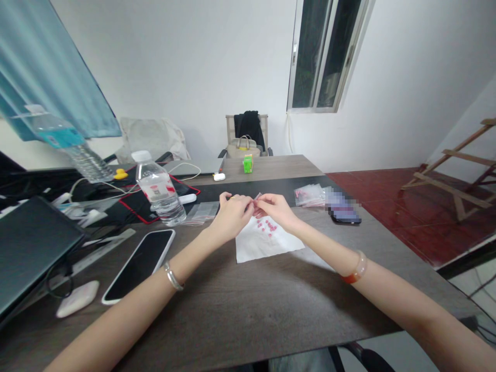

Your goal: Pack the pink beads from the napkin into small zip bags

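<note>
My left hand (232, 214) and my right hand (278, 211) meet above the far side of a white paper sheet (251, 250). Their fingertips pinch a small clear plastic bag (257, 197), mostly hidden behind the fingers. Something pinkish shows at the bag, but I cannot make out its contents. Several small pink beads (267, 226) lie scattered on the sheet, just below the hands. Flat empty-looking zip bags (203, 212) rest left of my left hand. To the right sits a pile of clear bags with pink pieces inside (310, 195).
A white-framed phone (139, 266), a white mouse (77, 298), a laptop (34, 253) and a water bottle (158, 188) occupy the left side. Another phone (344, 214) lies at the right. Farther back stand a green box (248, 164) and a chair with a bag (244, 147).
</note>
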Tool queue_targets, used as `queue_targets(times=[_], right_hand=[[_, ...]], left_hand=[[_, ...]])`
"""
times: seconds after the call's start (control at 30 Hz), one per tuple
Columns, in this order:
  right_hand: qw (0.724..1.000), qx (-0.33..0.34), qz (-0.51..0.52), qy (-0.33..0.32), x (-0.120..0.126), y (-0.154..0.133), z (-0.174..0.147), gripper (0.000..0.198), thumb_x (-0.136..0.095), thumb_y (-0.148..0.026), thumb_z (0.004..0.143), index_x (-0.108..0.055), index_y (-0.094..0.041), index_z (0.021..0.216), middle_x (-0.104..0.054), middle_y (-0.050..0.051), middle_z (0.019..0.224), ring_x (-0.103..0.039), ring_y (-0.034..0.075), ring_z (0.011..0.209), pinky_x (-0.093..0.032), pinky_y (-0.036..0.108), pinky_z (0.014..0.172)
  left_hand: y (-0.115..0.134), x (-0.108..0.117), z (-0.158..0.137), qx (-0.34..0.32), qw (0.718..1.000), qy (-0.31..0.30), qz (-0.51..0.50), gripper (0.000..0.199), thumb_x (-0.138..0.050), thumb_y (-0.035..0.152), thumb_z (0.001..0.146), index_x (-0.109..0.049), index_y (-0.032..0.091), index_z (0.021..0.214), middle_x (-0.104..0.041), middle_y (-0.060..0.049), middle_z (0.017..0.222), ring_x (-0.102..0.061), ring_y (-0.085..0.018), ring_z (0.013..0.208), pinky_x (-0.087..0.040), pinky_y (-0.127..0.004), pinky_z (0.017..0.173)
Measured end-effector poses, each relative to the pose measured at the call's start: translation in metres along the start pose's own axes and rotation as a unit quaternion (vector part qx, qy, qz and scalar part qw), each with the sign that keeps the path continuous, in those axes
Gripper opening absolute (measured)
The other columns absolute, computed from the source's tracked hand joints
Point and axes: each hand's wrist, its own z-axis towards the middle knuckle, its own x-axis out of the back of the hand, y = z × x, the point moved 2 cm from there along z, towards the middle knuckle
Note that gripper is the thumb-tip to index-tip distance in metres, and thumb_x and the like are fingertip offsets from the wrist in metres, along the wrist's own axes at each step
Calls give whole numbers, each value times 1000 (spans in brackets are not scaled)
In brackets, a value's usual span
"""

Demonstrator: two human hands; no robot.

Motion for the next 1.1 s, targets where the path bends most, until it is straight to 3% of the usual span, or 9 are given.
queue_targets(times=[0.17, 0.33, 0.47, 0.6, 0.7, 0.77, 0.9, 0.97, 1.1], right_hand=[[994, 71, -77, -7, -5, -9, -2, 18, -53, -23, 78, -60, -16, 63, -60, -1, 62, -57, 11, 59, -48, 21, 52], [986, 133, -102, 4, -12, -20, -7, 20, -48, -23, 77, -56, -17, 60, -57, -2, 61, -54, 11, 60, -47, 23, 57], [978, 126, -156, 50, -18, -27, -17, 21, -52, -20, 72, -53, -17, 52, -53, -3, 52, -51, 10, 53, -42, 22, 53], [991, 67, -100, 55, -22, -31, -23, 18, -55, -20, 72, -57, -16, 55, -60, 0, 55, -58, 12, 55, -47, 23, 54], [998, 17, -17, 64, -20, -32, -22, 20, -53, -20, 75, -58, -16, 57, -62, 2, 57, -60, 13, 54, -52, 26, 55], [998, -17, 14, 61, -19, -34, -21, 21, -53, -17, 75, -59, -15, 55, -63, 2, 56, -60, 13, 53, -52, 25, 55], [990, -101, 98, -2, -18, -36, -22, 23, -53, -23, 79, -61, -13, 60, -66, 5, 61, -64, 14, 58, -54, 26, 61], [964, -180, 183, -66, -20, -37, -23, 34, -49, -39, 85, -63, -11, 71, -68, 9, 69, -67, 18, 64, -56, 30, 65], [875, -284, 354, -169, -25, -40, -27, 66, -38, -65, 85, -61, -4, 91, -68, 14, 79, -67, 20, 77, -56, 34, 76]], left_hand=[[8, 9, -4, 25, 997, 48, 46, 32, -34, 25, 93, -63, 18, 81, -70, -8, 83, -61, -22, 83, -27, -46, 92], [15, 16, -6, 53, 993, 95, 35, 32, -36, 26, 93, -60, 18, 72, -71, -7, 76, -62, -21, 74, -34, -42, 85], [8, 22, -4, 84, 988, 126, -20, 29, -40, 24, 90, -60, 16, 70, -69, -6, 71, -61, -18, 65, -40, -34, 73], [0, 29, -2, 100, 978, 148, -108, 26, -43, 27, 89, -60, 17, 72, -69, -5, 71, -63, -17, 65, -44, -28, 63], [1, 31, -2, 71, 972, 142, -172, 8, -51, 22, 83, -58, 19, 84, -71, -2, 75, -67, -16, 71, -49, -26, 67], [2, 32, -3, 64, 968, 145, -194, 15, -56, 17, 78, -55, 19, 93, -71, -1, 77, -68, -16, 74, -51, -26, 70], [4, 33, -5, 57, 966, 167, -190, 14, -55, 12, 77, -50, 20, 87, -70, -1, 78, -69, -16, 75, -53, -27, 71], [4, 34, -6, 55, 962, 185, -195, 12, -54, 13, 80, -49, 21, 86, -70, -2, 81, -70, -17, 78, -53, -28, 72], [7, 32, -8, 49, 954, 204, -215, 11, -54, 15, 83, -47, 22, 88, -70, -3, 86, -70, -18, 85, -54, -29, 76]])
